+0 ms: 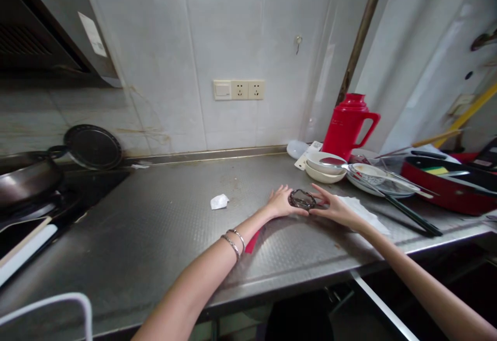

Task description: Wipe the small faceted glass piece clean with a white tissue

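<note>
Between my two hands is a small dark, shiny, see-through object with a wavy rim point(302, 199), close above the metal counter point(182, 237). It looks like a small glass dish, but its exact kind is unclear. My left hand point(285, 201) grips its left side, thumb in front and fingers behind. From the right, my right hand point(330, 206) holds it between thumb and fingers. Partly hidden behind my left forearm lies a red strip point(253, 241). White paper point(363, 214) lies beside my right wrist.
Stacked bowls point(326, 175), a ladle with a black handle point(411, 217) and a red thermos point(345, 129) stand right of my hands. A red pan point(450, 186) is farther right. Crumpled paper point(219, 202) lies left. A steel pot point(29, 178) sits on the stove.
</note>
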### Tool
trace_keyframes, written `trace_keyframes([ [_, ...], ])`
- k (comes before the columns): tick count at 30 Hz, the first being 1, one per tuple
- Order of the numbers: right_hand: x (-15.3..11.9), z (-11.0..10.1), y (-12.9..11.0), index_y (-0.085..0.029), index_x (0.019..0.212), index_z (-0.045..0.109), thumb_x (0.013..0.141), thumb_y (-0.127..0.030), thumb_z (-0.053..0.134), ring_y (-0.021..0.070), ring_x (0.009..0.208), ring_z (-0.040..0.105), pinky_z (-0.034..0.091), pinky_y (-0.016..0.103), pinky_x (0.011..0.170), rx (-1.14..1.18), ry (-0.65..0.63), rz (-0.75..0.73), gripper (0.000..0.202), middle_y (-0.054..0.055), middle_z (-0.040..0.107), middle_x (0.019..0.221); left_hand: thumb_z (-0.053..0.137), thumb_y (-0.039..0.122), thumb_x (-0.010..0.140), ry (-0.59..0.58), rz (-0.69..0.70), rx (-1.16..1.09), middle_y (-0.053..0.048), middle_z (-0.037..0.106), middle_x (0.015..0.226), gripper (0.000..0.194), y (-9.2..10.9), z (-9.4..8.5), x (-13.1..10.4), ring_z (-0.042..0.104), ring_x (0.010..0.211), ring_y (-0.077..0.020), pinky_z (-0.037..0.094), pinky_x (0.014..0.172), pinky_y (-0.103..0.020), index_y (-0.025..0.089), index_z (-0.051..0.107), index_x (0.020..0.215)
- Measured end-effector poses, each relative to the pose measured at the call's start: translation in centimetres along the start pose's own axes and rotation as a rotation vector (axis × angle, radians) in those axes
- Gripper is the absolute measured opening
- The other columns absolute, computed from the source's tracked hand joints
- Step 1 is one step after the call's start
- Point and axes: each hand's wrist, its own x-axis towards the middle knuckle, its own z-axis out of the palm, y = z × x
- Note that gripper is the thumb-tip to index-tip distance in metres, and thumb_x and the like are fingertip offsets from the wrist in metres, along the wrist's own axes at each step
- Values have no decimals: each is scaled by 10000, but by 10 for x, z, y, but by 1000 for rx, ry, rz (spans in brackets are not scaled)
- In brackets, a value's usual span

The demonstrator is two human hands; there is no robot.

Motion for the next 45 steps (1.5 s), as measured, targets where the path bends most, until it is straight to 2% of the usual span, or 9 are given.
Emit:
trace_keyframes([
  [4, -3, -4, -14, -281, 1438, 234, 747, -493, 607, 305, 1147, 551, 460, 483, 945, -28, 144, -24, 813, 79, 494, 1360, 685, 740, 438, 26, -48, -22, -232, 171, 1497, 1251, -2, -8, -7, 148, 1394, -342, 179, 1124, -481, 101, 250, 1421],
  [6, 1, -4, -24, -272, 1435, 242, 793, -485, 557, 288, 1197, 511, 426, 472, 987, -1, 216, -62, 745, 78, 499, 1358, 663, 747, 471, 52, -55, -18, -228, 162, 1499, 1233, -9, -19, -12, 136, 1398, -330, 162, 1129, -472, 99, 229, 1426],
  [10, 21, 14, -50, -228, 1428, 267, 859, -428, 467, 260, 1094, 588, 436, 451, 972, 47, 281, -146, 636, 104, 580, 1267, 572, 751, 595, 133, -114, 0, -208, 175, 1501, 1091, -36, -54, -30, 128, 1405, -294, 154, 1134, -428, 95, 271, 1413],
  [15, 58, 69, -82, -224, 1380, 373, 867, -344, 413, 236, 1032, 619, 455, 429, 949, -8, 217, -237, 528, 88, 619, 1215, 449, 645, 769, 267, -235, 41, -167, 233, 1493, 798, -87, -105, -70, 163, 1402, -246, 150, 1132, -398, 129, 367, 1372],
  [17, 75, 97, -89, -212, 1355, 415, 851, -313, 417, 239, 1092, 590, 441, 430, 973, -61, 154, -269, 514, 83, 624, 1208, 438, 597, 797, 304, -300, 82, -160, 242, 1491, 740, -106, -126, -93, 179, 1399, -231, 163, 1129, -375, 126, 381, 1365],
  [22, 111, 160, -90, -142, 1309, 480, 818, -254, 413, 264, 1214, 503, 375, 443, 1051, -286, 54, -298, 507, 123, 567, 1276, 403, 511, 849, 386, -500, 229, -143, 243, 1494, 629, -147, -178, -160, 177, 1402, -231, 168, 1125, -391, 128, 405, 1348],
  [26, 125, 189, -87, -110, 1278, 498, 801, -207, 417, 293, 1223, 489, 353, 470, 1063, -338, 53, -308, 494, 148, 577, 1257, 385, 463, 873, 428, -597, 284, -133, 228, 1500, 564, -171, -208, -207, 171, 1404, -226, 143, 1126, -403, 145, 420, 1337],
  [31, 127, 199, -84, -92, 1249, 510, 819, -208, 377, 299, 1225, 484, 362, 477, 1049, -354, 78, -310, 465, 163, 574, 1255, 319, 373, 909, 444, -645, 325, -126, 289, 1482, 500, -182, -219, -232, 216, 1393, -191, 171, 1123, -350, 125, 447, 1324],
  [45, 125, 199, -83, -70, 1228, 516, 851, -216, 346, 259, 1161, 538, 385, 370, 1011, -382, 93, -304, 439, 186, 599, 1206, 323, 253, 899, 382, -610, 388, -121, 391, 1427, 447, -184, -213, -232, 304, 1358, -195, 235, 1111, -331, 100, 523, 1269],
])
